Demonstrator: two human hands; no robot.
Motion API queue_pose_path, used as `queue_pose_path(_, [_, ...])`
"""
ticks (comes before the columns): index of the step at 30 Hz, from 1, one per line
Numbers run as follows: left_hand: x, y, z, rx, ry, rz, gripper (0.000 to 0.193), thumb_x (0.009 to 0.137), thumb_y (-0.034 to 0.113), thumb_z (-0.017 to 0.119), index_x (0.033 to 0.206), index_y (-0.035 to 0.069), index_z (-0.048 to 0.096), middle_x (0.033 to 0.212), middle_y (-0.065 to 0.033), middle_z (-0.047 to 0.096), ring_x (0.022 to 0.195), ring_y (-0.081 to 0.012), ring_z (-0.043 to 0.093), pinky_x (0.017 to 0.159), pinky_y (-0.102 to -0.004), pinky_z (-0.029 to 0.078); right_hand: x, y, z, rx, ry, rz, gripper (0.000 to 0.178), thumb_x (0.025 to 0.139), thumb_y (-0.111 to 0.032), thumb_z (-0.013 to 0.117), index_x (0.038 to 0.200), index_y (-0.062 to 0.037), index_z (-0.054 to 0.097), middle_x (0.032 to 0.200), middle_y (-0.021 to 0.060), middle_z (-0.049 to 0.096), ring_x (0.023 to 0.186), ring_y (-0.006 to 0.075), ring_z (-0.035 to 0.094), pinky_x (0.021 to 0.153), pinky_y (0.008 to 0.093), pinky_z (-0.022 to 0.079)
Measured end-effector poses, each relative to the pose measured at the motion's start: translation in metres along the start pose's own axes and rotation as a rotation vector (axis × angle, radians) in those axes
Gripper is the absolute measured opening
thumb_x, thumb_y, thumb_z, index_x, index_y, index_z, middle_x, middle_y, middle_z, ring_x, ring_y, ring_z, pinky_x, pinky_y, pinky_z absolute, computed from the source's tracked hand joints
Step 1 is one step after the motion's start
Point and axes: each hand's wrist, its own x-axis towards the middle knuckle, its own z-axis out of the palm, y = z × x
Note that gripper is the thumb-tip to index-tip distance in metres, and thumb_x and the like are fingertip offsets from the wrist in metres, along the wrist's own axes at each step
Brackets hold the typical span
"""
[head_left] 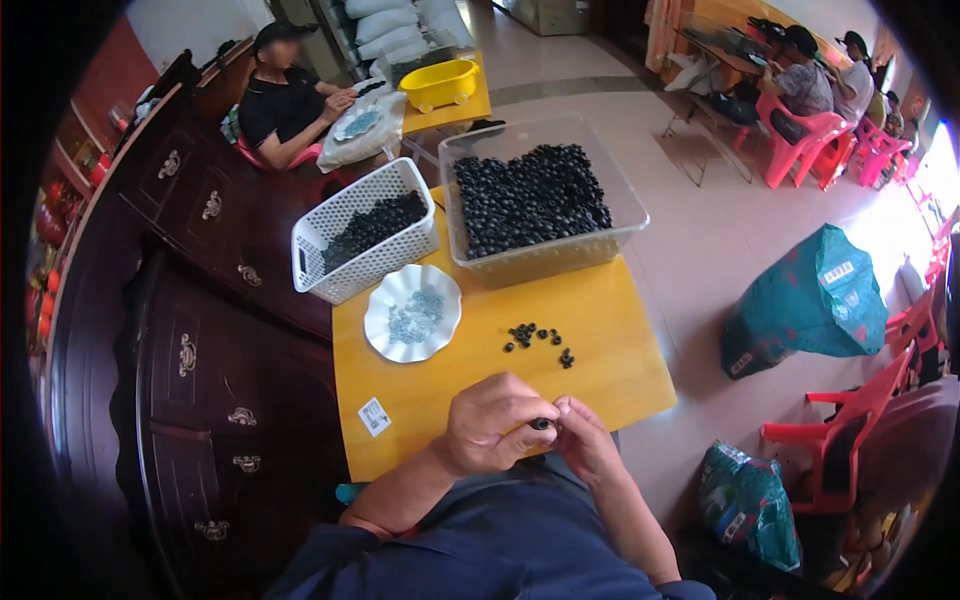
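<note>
Above the near edge of the yellow table (pixel 610 365), my left hand (pixel 490 425) is closed, with a small round black plastic part (pixel 540 424) between thumb and fingers. The black part has a hole in its end. My right hand (pixel 585 438) meets it from the other side, thumb and fingertips pinched together; whatever they hold is too small to make out. Beyond my hands several loose black parts (pixel 525 335) lie on the tabletop. To their left is a white wavy-rimmed plate (pixel 376 322) of tiny pale-blue clear pieces (pixel 415 315).
A clear plastic bin (pixel 540 265) and a white perforated basket (pixel 380 268), both with black parts, stand at the table's far side. Dark drawers (pixel 215 385) line the left. Green bags (pixel 800 310) and a red chair (pixel 840 430) are at right. A co-worker (pixel 290 110) sits far left.
</note>
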Motion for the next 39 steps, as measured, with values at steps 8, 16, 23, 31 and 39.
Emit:
queue_pose_path(8, [-0.010,-0.020,-0.004,0.049,-0.076,-0.151,0.021,0.087,0.009,0.080,0.105,0.001,0.073,0.089,-0.0101,0.069,0.076,-0.0240,0.068,0.069,-0.0326,0.053,0.002,-0.002,0.001,0.029,0.008,-0.024,0.016,0.103,-0.025,0.065,0.097,-0.0111,0.060,0.085,0.0028,0.063,0.080,0.0157,0.062,0.076,0.0326,0.052])
queue_pose_path(16, [-0.036,-0.092,-0.070,0.362,0.003,-0.549,0.019,0.090,0.007,0.067,0.108,0.002,0.071,0.091,-0.0150,0.071,0.074,-0.0260,0.070,0.068,-0.0369,0.055,0.003,0.000,-0.004,0.001,0.048,-0.009,0.012,0.101,-0.021,0.067,0.096,-0.0113,0.061,0.083,0.0032,0.063,0.076,0.0158,0.061,0.075,0.0327,0.053])
queue_pose_path(23, [0.018,-0.180,-0.208,0.813,0.349,-0.385,0.031,0.087,0.003,0.065,0.117,0.000,0.068,0.097,-0.0181,0.072,0.088,-0.0331,0.071,0.080,-0.0423,0.057,0.007,0.007,-0.009,-0.037,0.101,-0.008,0.011,0.103,-0.020,0.065,0.098,-0.0110,0.061,0.085,0.0008,0.062,0.079,0.0136,0.061,0.077,0.0297,0.051])
queue_pose_path(31, [0.005,-0.144,-0.092,0.486,0.029,-0.373,0.017,0.089,0.003,0.069,0.105,0.001,0.073,0.089,-0.0084,0.072,0.074,-0.0162,0.069,0.067,-0.0305,0.055,0.014,0.006,-0.012,-0.159,0.086,-0.012,0.013,0.103,-0.023,0.066,0.096,-0.0129,0.061,0.083,-0.0024,0.061,0.076,0.0091,0.060,0.074,0.0261,0.051])
queue_pose_path(39, [-0.028,-0.141,0.001,0.574,-0.180,-0.373,0.020,0.090,0.011,0.069,0.108,0.005,0.071,0.102,-0.0146,0.070,0.095,-0.0374,0.068,0.080,-0.0439,0.056,0.017,0.012,-0.020,-0.234,0.126,-0.017,0.012,0.103,-0.023,0.066,0.098,-0.0125,0.063,0.083,-0.0026,0.063,0.076,0.0080,0.060,0.074,0.0232,0.049])
